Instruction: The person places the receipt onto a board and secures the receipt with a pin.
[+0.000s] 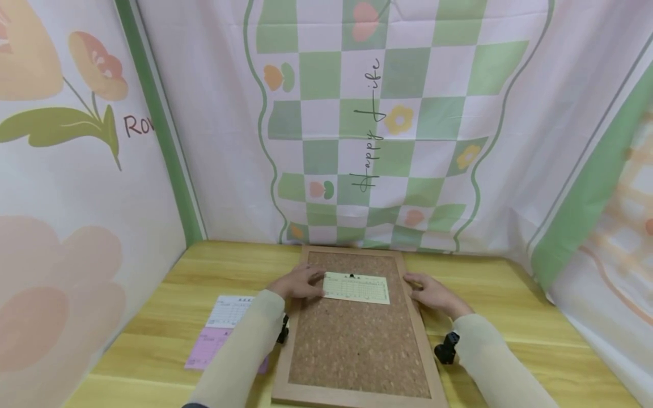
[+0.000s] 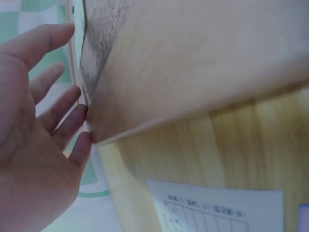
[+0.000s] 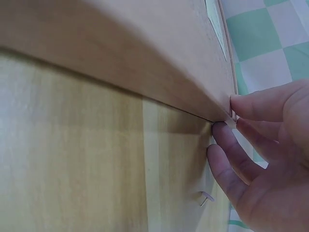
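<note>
The pale yellow slip (image 1: 356,288) lies face up on the upper half of my cork board (image 1: 357,345), between my two hands, with a dark pin (image 1: 351,276) at its top edge. My left hand (image 1: 300,283) is at the slip's left edge, its fingers spread apart; the thumb is right by the paper, though I can't tell whether it touches. My right hand (image 1: 436,294) is well apart from the slip, across a strip of bare cork, with the fingers loosely bent and parted, thumb tip against the wooden frame (image 1: 427,362) on the right. Below those fingers, a loose pin (image 3: 206,196) lies on the surface (image 1: 153,351). Left of the board, partly behind my sleeve, lie a white slip (image 1: 224,310) and a pink slip (image 1: 206,345).
</note>
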Tool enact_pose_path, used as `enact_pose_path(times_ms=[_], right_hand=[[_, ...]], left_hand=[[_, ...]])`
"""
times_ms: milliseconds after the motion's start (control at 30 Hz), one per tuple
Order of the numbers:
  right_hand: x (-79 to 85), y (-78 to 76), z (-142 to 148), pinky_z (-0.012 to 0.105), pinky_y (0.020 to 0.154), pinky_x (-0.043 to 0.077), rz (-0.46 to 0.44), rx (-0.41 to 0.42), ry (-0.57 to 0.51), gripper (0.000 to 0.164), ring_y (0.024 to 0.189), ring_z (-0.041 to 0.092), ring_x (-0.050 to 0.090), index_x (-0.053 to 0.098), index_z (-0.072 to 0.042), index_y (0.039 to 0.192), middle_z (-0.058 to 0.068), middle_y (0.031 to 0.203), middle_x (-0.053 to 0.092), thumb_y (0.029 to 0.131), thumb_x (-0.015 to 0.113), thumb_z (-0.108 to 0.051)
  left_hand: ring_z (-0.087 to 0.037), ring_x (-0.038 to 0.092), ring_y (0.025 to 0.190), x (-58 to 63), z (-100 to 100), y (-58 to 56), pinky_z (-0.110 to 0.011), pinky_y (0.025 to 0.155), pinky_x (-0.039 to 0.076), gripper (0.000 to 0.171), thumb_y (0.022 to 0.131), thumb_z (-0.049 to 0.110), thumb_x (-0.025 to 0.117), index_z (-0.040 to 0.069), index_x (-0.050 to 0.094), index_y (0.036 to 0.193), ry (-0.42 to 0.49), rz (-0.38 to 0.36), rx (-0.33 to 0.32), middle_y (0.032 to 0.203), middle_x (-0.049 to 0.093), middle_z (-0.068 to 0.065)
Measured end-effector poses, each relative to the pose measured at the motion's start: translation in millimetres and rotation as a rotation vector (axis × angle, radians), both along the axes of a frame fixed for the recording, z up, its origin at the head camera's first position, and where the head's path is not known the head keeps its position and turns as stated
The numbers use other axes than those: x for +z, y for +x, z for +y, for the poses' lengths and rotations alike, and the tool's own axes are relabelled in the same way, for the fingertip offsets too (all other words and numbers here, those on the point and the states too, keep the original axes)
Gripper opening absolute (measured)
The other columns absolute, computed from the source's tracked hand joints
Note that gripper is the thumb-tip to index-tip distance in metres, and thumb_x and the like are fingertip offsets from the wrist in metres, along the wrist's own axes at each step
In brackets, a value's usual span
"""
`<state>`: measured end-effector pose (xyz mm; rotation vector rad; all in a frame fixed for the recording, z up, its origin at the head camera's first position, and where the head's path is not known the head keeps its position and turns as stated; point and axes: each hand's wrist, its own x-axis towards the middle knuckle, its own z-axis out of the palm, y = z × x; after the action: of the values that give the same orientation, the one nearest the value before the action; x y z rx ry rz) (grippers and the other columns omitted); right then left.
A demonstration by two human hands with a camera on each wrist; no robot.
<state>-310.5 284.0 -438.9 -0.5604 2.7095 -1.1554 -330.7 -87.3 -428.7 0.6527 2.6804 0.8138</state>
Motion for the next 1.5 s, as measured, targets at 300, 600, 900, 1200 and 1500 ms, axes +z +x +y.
enact_pose_path(times_ms=[300,600,900,1200,1500], right_hand=[[-0.2,0.2,1,0.064,0.107,0.029,-0.012,0.009,0.0,0.05,0.135,0.06,0.025,0.034,0.022,0.142,0.043,0.148,0.027,0.098,0.05,0.002],[-1.2,0.9,-1,0.064,0.109,0.027,-0.047,0.002,-0.015,0.05,0.138,0.058,0.022,0.033,0.021,0.143,0.041,0.15,0.026,0.099,0.049,0.004],[-0.2,2.0,-1,0.064,0.11,0.025,-0.038,-0.004,-0.011,0.05,0.138,0.057,0.021,0.034,0.02,0.143,0.041,0.15,0.026,0.099,0.049,0.003],[0.8,2.7,-1,0.064,0.109,0.026,-0.037,-0.014,-0.007,0.05,0.138,0.058,0.023,0.035,0.02,0.143,0.041,0.15,0.026,0.099,0.051,0.003],[-3.5,-1.6,1,0.064,0.11,0.025,-0.032,-0.024,0.004,0.05,0.138,0.057,0.022,0.036,0.018,0.144,0.039,0.151,0.026,0.099,0.052,0.001]], left_hand=[[-0.033,0.037,0.141,-4.4,-7,-2.5,-0.048,0.112,0.033,0.059,0.097,0.02,0.068,0.008,0.045,0.15,0.137,-0.01,-0.04,0.154,0.04,-0.014],[-0.034,0.035,0.142,1.7,-15,5.8,-0.05,0.113,0.031,0.062,0.1,0.025,0.064,0.009,0.038,0.154,0.196,-0.049,-0.059,0.157,0.035,-0.015],[-0.041,0.035,0.141,5.1,-34,10.1,-0.057,0.112,0.029,0.061,0.103,0.02,0.059,0.001,0.032,0.155,0.25,-0.051,-0.127,0.155,0.037,-0.022],[-0.042,0.032,0.142,8.3,-52,17.7,-0.06,0.111,0.029,0.063,0.102,0.026,0.06,0.004,0.034,0.155,0.18,-0.01,-0.068,0.156,0.035,-0.021],[-0.047,0.033,0.14,5.1,-79,29.4,-0.063,0.109,0.03,0.062,0.101,0.026,0.061,0.003,0.037,0.153,0.182,0.0,-0.009,0.156,0.033,-0.023]])
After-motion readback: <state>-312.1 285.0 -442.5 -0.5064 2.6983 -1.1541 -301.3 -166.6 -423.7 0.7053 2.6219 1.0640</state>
